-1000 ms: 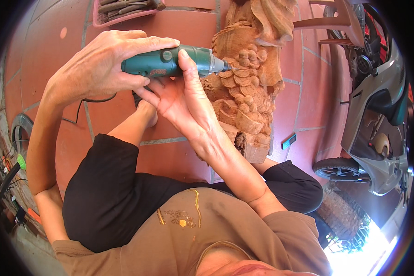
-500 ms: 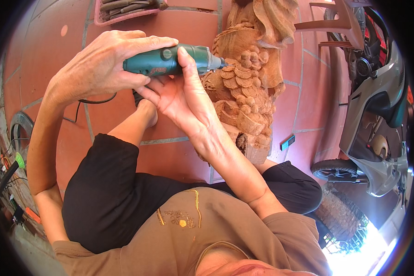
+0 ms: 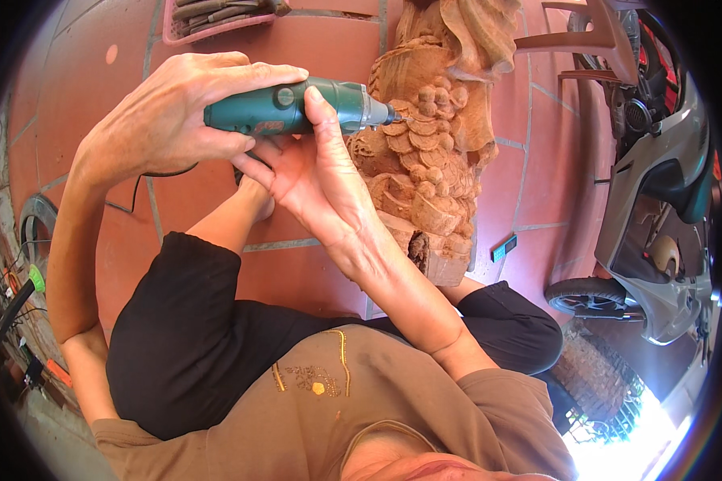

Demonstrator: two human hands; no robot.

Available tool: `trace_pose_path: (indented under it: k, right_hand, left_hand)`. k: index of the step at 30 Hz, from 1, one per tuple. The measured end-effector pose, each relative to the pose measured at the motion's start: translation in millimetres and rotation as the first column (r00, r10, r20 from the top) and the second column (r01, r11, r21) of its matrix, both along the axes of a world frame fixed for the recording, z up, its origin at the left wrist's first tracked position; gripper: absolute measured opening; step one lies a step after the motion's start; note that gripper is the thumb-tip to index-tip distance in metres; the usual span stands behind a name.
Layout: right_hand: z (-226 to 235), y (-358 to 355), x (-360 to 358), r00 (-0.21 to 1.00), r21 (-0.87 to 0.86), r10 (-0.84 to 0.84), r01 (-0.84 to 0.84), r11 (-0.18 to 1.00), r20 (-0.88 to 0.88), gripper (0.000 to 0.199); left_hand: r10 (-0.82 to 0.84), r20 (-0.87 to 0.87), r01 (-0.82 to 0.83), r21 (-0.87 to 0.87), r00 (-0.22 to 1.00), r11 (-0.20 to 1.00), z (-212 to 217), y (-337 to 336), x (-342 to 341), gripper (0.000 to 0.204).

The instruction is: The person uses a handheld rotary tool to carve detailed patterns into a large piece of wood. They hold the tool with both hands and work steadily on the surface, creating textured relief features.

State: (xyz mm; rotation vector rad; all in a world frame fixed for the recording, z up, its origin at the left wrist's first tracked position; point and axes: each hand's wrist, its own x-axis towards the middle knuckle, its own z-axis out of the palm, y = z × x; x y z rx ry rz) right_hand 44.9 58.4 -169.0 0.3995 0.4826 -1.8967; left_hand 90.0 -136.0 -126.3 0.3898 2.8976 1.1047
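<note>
Over red floor tiles (image 3: 305,276) sits one brown wood carving (image 3: 425,148), rough with overlapping scales and round knobs. Two hands, the left hand (image 3: 172,104) and right hand (image 3: 313,176), have fingers (image 3: 269,75) clamped on one smooth, rounded green rotary tool (image 3: 290,111) pointing at the scales. Its casing bears one reddish marking, unreadable. One small oblong phone (image 3: 504,248) lies right of the carving.

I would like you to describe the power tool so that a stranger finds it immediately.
Start at the big brown wood carving, upper middle. Just left of it, the left hand and right hand hold the power tool. Unlike the rough carving, it is a smooth, dark green cylinder with a grey collar and narrow tip.
</note>
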Motion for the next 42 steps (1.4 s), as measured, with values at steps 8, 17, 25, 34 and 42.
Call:
trace_pose_path:
  k: [8, 17, 25, 34, 42]
  right_hand:
    - [-3.2, -1.9, -2.2, 1.0, -0.004, 0.012, -0.012, 1.0, -0.012, 0.045]
    - [1.7, -2.8, -1.3, 0.999, -0.021, 0.001, -0.002, 1.0, -0.036, 0.045]
    - [-0.3, -1.0, -0.9, 1.0, -0.021, -0.007, 0.007, 1.0, 0.0, 0.048]
    - [-2.4, -2.1, -2.9, 1.0, -0.037, 0.009, -0.01, 0.999, -0.009, 0.051]
    - [0.6, 1.0, 1.0, 1.0, -0.048, -0.001, 0.0, 0.999, -0.021, 0.048]
  left_hand:
    - [0.004, -0.008, -0.005, -0.02, 1.0, 1.0, -2.5, -0.7, -0.3, 0.077]
    - [0.03, 0.059, -0.028, -0.032, 0.998, 0.999, 5.2, 0.7, 1.5, 0.077]
    - [-0.003, -0.017, 0.002, -0.025, 1.0, 1.0, -1.0, -0.1, -1.0, 0.077]
    - [0.027, 0.075, -0.023, -0.053, 0.997, 0.998, 9.1, 1.7, -0.9, 0.078]
    - [0.009, -0.003, -0.009, -0.05, 1.0, 0.999, 6.0, 3.8, 1.1, 0.079]
